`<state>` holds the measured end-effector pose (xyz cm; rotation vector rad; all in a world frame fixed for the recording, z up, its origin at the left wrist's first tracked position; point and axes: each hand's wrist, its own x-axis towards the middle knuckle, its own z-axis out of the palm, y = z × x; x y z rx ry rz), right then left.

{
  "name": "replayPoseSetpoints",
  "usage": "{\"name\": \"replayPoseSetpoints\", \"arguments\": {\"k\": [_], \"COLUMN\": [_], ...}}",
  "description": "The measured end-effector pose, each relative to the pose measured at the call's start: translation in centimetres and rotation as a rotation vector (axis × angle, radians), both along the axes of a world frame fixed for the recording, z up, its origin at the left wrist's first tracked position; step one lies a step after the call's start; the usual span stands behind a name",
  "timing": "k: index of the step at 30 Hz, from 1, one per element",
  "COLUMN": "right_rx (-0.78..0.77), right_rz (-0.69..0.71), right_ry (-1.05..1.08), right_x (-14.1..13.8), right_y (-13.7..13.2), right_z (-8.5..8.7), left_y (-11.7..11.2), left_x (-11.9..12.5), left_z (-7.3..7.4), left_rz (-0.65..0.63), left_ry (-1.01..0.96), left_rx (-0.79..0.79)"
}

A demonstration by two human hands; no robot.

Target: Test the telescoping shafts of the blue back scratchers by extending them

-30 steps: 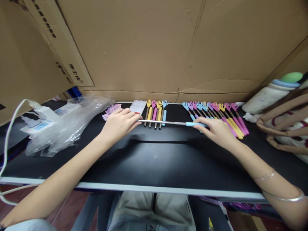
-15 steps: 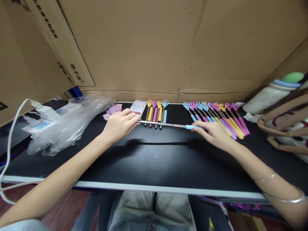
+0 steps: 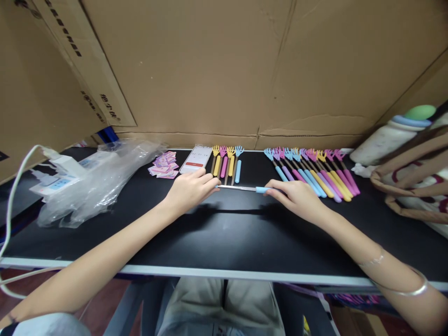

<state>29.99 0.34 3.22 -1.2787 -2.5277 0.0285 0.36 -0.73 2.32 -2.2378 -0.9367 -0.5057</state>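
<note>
Left hand (image 3: 191, 190) and right hand (image 3: 297, 198) had moved closer together, shortening the exposed blue-handled rod (image 3: 238, 187) at frame centre; the right gripped its handle, the left its other end. Uneven pressure might have bent it, a slack grip let it slip.

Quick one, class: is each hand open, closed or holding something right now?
Left hand: closed, holding one end of the metal rod.
Right hand: closed, holding the light-blue handle at the rod's other end.

Workshop-like corner: black table (image 3: 231, 247), cardboard walls (image 3: 196, 70) (lettered), rowed back scratchers (image 3: 321, 184).
</note>
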Motion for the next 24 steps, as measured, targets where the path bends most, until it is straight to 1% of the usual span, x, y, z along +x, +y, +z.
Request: {"name": "replayPoseSetpoints", "arguments": {"k": [3,8,12,17,21,24], "right_rx": [0.055,0.086,0.059,0.043,0.018,-0.009], "right_rz": [-0.017,-0.017,0.017,0.042,0.063,0.100], "right_ry": [-0.025,-0.030,-0.010,0.026,0.054,0.052], "right_x": [0.1,0.4,0.6,0.5,0.0,-0.9], "right_y": [-0.1,-0.3,-0.1,0.2,0.2,0.0], "right_z": [0.3,0.5,0.4,-0.3,-0.9,-1.1], "left_y": [-0.1,-0.4,-0.4,0.1,0.1,-0.3], "left_x": [-0.2,-0.6,-0.9,-0.7,0.0,0.8], "left_z": [0.0,0.4,0.2,-0.5,-0.7,-0.9], "left_rz": [-0.012,-0.011,0.002,-0.047,-0.050,-0.068], "left_ry": [0.000,-0.017,-0.013,-0.044,-0.088,-0.071], "left_rx": [0.003,-0.065,-0.051,-0.002,0.047,0.013]}}
